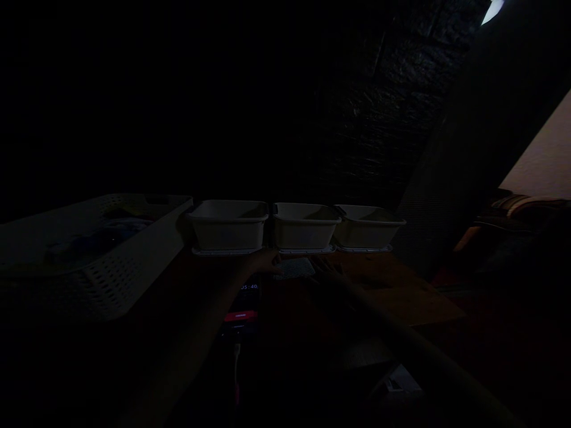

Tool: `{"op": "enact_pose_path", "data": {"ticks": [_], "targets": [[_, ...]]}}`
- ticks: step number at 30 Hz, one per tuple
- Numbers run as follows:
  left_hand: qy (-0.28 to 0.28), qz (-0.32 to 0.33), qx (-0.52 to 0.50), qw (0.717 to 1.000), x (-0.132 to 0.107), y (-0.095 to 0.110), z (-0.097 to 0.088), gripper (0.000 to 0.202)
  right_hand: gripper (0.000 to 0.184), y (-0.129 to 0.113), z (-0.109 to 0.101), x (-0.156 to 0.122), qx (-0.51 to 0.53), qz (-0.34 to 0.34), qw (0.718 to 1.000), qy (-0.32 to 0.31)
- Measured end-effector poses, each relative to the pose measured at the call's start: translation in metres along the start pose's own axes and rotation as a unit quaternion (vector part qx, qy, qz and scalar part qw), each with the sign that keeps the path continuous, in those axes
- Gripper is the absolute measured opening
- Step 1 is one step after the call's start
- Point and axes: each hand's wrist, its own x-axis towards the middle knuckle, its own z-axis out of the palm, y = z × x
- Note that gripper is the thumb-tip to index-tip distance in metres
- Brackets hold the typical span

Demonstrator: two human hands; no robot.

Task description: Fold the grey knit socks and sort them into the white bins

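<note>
The scene is very dark. At the middle of the table, a flat, greyish, speckled piece lies between my two hands; its kind cannot be made out. At its left edge my left hand has its fingers curled in, and whatever they may hold is hidden. My right hand lies at the right edge of the piece, fingers stretched out and apart. Just beyond the hands stand three light-coloured tubs in a row: a left tub, a middle tub and a right tub.
A white perforated basket with dark, unclear contents stands at the left. Under my left forearm, a lit phone shows digits and a red bar, with a cable plugged in. The wooden table ends at the right.
</note>
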Motion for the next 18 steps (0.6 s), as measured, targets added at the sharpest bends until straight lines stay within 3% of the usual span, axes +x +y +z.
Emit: {"op": "enact_pose_path", "data": {"ticks": [18], "targets": [[-0.003,-0.004,0.015,1.0,0.0,0.001,0.0,0.041,0.084,-0.006,0.005,0.01,-0.025,0.027,0.998,-0.056]]}}
